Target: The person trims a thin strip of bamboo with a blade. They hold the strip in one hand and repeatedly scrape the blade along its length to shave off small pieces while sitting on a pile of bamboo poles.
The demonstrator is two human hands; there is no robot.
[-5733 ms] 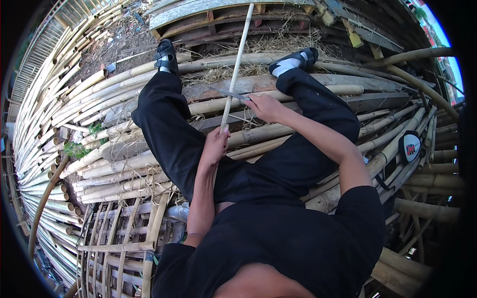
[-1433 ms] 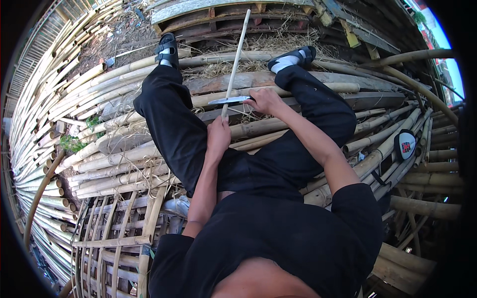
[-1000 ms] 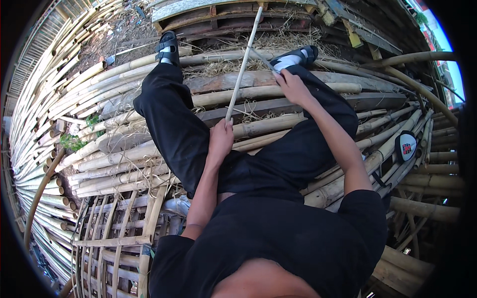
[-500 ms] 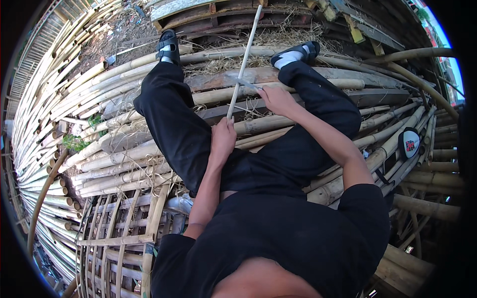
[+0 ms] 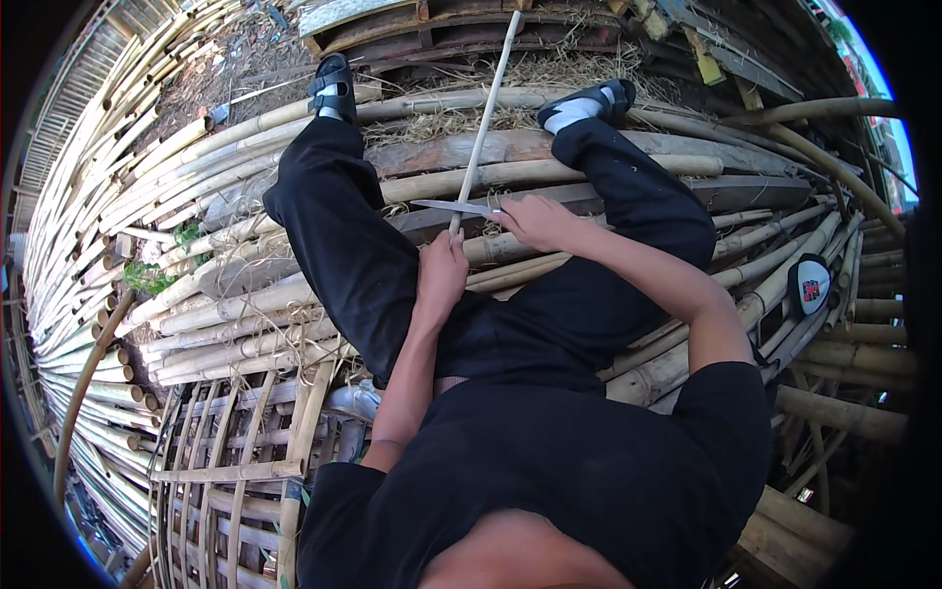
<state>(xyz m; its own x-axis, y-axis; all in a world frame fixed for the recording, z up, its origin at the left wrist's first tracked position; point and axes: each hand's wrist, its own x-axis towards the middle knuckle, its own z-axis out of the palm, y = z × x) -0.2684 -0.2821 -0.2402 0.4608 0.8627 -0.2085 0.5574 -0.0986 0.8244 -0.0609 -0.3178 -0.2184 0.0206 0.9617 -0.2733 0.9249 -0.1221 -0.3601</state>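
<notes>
Visibility: fisheye rim bends and darkens the outer bamboo pile (image 5: 147,187); the near end of the bamboo strip (image 5: 483,118) is hidden inside the left hand (image 5: 442,275).
Strip: thin pale slat, running from the left fist up between the legs to the far edge of the pile.
Left hand: closed around the strip's lower end, resting on the left thigh.
Right hand (image 5: 535,218): closed on the handle of a knife (image 5: 453,207); the handle itself is covered by the fingers.
Knife: blade lies flat across the strip, touching it just above the left fist.
Surroundings: woven bamboo frame (image 5: 235,461) at the pile's lower left edge; sandalled feet (image 5: 332,86) on the far poles; black cap (image 5: 810,285) among poles at right.
Obstruction: black shirt and trousers cover the pile's centre.
</notes>
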